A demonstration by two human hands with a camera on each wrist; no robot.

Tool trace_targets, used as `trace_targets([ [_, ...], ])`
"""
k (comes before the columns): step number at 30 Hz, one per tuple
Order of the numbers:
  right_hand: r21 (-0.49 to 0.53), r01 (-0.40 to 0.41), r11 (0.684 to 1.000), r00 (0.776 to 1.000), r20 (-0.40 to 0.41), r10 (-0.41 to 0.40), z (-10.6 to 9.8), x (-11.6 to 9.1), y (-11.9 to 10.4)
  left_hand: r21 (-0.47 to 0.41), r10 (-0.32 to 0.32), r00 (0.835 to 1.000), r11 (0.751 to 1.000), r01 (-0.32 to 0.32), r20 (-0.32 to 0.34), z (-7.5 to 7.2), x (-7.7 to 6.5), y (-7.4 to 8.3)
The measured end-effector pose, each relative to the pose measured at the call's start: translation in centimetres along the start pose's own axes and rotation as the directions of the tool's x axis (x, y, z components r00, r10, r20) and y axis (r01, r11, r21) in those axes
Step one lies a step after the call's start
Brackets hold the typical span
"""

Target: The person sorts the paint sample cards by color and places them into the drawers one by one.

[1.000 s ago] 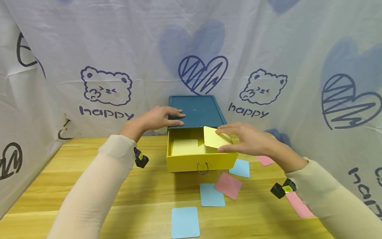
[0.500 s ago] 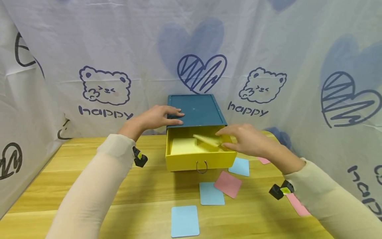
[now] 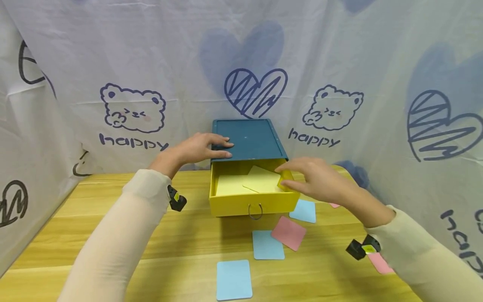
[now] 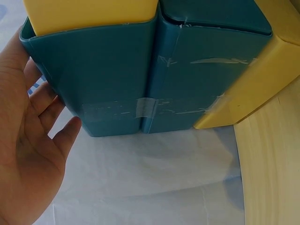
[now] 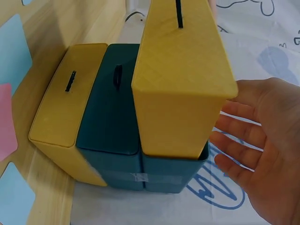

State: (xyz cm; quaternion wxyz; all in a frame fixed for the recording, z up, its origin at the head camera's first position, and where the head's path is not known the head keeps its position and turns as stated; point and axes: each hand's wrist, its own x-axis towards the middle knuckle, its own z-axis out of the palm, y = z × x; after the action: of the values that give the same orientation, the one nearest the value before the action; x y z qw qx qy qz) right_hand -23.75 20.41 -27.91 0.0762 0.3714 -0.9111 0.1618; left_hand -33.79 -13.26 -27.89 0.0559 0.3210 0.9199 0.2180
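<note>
A yellow drawer [image 3: 253, 204] with a small ring handle stands pulled out of a teal cabinet [image 3: 247, 140]. Yellow cards [image 3: 235, 185] lie inside it. One yellow card [image 3: 263, 178] sits at a slant over the others on the drawer's right side. My left hand [image 3: 196, 149] rests on the left side of the cabinet top, its fingers extended. Over the drawer's right wall hovers my right hand [image 3: 317, 178], fingers and thumb apart with nothing between them. In the right wrist view its fingertips are partly hidden behind the drawer.
In front of the drawer lie blue cards [image 3: 234, 279] and pink cards [image 3: 289, 233] on the wooden table [image 3: 181, 251]. Below the pulled-out drawer are a teal drawer [image 5: 110, 108] and a yellow drawer [image 5: 68, 98], both pushed in. A printed cloth [image 3: 181, 50] hangs behind.
My right hand has let go of the yellow card, which dropped flat onto the cards in the drawer. That hand has drawn slightly right. My left hand stays on the cabinet.
</note>
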Motion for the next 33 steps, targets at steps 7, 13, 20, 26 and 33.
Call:
trace_targets([
  [7,-0.003,0.068,0.998,0.995,-0.067,-0.068,-0.5,-1.4,-1.0,-0.007,0.003,1.0,1.0,-0.002,0.006,0.0,-0.1,0.1],
  [13,-0.034,0.142,0.989,0.979,-0.139,-0.146,-0.5,-2.6,-2.3,-0.011,-0.003,1.0,1.0,0.003,0.012,-0.1,-0.1,0.1],
  [20,0.095,0.245,0.965,0.955,-0.198,-0.223,0.7,-3.9,-3.9,-0.008,-0.006,1.0,1.0,0.007,0.016,-0.2,0.0,0.1],
  [26,0.399,0.043,0.916,0.999,-0.006,-0.044,2.5,-4.8,-4.8,0.001,-0.012,1.0,1.0,0.012,0.021,-0.3,0.1,0.3],
  [33,0.679,-0.27,0.683,0.959,0.25,0.131,4.7,-4.8,-5.0,0.007,-0.015,1.0,1.0,0.015,0.016,-0.2,0.0,0.3],
])
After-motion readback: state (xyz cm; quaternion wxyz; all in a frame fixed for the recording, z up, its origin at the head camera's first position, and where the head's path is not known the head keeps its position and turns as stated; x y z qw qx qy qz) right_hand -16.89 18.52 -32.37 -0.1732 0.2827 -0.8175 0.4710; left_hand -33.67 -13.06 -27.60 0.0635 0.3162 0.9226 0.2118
